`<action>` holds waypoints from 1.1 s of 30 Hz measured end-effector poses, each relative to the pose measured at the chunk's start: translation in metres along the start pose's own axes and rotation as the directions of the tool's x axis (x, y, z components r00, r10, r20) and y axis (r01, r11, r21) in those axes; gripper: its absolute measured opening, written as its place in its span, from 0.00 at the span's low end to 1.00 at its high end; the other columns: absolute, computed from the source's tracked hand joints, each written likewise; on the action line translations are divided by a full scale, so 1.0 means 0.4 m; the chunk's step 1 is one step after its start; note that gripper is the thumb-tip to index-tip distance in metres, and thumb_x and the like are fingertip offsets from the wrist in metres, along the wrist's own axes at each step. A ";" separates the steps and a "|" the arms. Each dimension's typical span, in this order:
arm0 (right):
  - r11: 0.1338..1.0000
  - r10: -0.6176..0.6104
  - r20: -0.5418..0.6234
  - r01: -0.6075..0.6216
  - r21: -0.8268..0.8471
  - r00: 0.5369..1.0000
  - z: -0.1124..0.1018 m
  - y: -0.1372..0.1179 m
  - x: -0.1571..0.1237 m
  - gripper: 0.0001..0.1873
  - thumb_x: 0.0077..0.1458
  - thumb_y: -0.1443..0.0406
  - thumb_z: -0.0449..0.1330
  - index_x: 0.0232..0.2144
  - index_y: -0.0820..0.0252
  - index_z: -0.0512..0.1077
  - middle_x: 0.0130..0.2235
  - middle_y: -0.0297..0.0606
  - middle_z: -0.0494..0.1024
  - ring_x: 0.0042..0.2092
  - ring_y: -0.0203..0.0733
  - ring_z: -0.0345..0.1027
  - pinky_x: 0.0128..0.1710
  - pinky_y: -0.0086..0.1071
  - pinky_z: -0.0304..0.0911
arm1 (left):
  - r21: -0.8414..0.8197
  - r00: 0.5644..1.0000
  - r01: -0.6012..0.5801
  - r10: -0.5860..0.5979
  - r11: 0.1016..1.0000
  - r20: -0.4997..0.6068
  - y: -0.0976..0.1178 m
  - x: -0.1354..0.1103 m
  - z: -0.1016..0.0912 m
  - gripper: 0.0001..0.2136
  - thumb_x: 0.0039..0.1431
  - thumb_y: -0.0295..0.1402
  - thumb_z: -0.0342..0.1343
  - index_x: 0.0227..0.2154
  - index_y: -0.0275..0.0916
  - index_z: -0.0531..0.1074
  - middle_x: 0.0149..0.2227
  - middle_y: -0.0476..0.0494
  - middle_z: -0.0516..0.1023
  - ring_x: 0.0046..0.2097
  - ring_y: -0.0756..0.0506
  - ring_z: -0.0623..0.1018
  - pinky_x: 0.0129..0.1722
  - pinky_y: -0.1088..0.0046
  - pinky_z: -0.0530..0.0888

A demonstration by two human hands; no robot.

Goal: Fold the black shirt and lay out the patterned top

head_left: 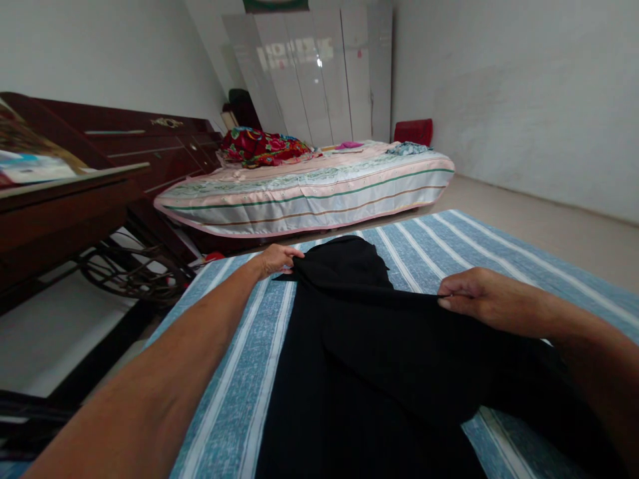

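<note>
Home bedroom: low mattress (309, 189) w/ bedding, glossy white wardrobe (319, 73), wooden dresser (150, 143).

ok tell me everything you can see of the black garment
The black garment is plain, matte, soft-looking fabric, lying mostly flat along a blue-and-white striped cloth. One layer is folded over another. The left hand pinches its far corner, the right hand grips the folded edge. Its near end runs out of view.

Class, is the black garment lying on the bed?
No, the black garment lies on the blue striped cloth, gripped by the left hand and right hand, while the bed stands farther back.
</note>
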State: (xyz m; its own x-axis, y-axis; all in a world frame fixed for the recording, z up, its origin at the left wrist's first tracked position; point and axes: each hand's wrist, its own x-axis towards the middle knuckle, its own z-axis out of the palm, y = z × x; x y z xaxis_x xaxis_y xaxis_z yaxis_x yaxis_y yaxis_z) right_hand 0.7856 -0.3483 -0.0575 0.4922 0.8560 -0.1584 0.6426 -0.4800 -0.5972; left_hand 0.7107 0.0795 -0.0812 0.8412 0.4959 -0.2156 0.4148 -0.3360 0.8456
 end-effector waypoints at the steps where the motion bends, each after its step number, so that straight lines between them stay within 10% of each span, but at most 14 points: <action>1: 1.000 0.003 0.001 -0.003 0.004 1.000 0.000 0.001 0.000 0.14 0.53 0.57 0.49 0.23 0.58 0.66 0.22 0.32 0.67 0.25 0.36 0.59 0.26 0.31 0.53 | 0.036 1.000 0.000 0.001 0.999 -0.008 -0.001 0.005 0.002 0.14 0.27 0.26 0.62 0.25 0.37 0.77 0.26 0.47 0.76 0.32 0.47 0.74 0.31 0.72 0.72; 17: 0.970 0.180 -0.001 -0.177 -0.168 0.984 0.025 0.055 0.038 0.14 0.52 0.63 0.48 0.17 0.58 0.61 0.22 0.37 0.69 0.26 0.38 0.62 0.28 0.31 0.56 | 0.381 0.982 0.106 -0.038 0.919 -0.183 0.018 0.049 0.070 0.07 0.56 0.34 0.56 0.29 0.33 0.71 0.25 0.51 0.72 0.25 0.53 0.71 0.26 0.75 0.71; 33: 0.984 0.121 0.014 -0.121 0.133 0.993 0.046 0.093 0.050 0.11 0.47 0.58 0.55 0.22 0.59 0.68 0.23 0.35 0.72 0.26 0.39 0.64 0.26 0.32 0.57 | 0.347 0.824 0.059 0.151 0.936 -0.546 -0.001 0.070 0.091 0.11 0.35 0.23 0.61 0.27 0.37 0.75 0.29 0.46 0.78 0.39 0.42 0.76 0.39 0.71 0.69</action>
State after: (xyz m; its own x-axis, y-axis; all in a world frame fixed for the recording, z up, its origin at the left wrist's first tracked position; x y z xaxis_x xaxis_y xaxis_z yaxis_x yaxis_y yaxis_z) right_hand 0.8083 -0.3453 -0.0974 0.5576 0.7945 -0.2405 0.4941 -0.5505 -0.6729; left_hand 0.7469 0.0642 -0.1054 0.5668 0.7950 0.2160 0.5579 -0.5633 0.6095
